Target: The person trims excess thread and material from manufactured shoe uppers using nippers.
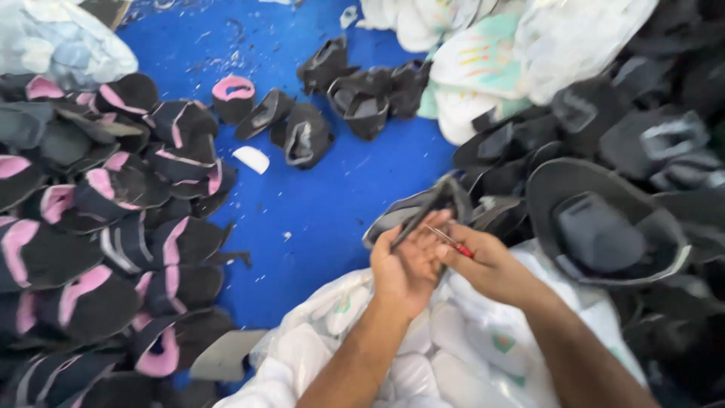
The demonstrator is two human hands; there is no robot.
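Pinching dark shoe piece [427, 205] above left hand [404, 268].

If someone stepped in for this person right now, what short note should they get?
Left hand: shut on a black shoe upper piece, held up over the lap.
Right hand: shut on a small red-handled tool, its tip at the piece.
Left side: pile of black-and-pink pieces on the blue floor.
Right side: heap of black pieces.
White bags lie under the hands.
Which pile is finished cannot be told.
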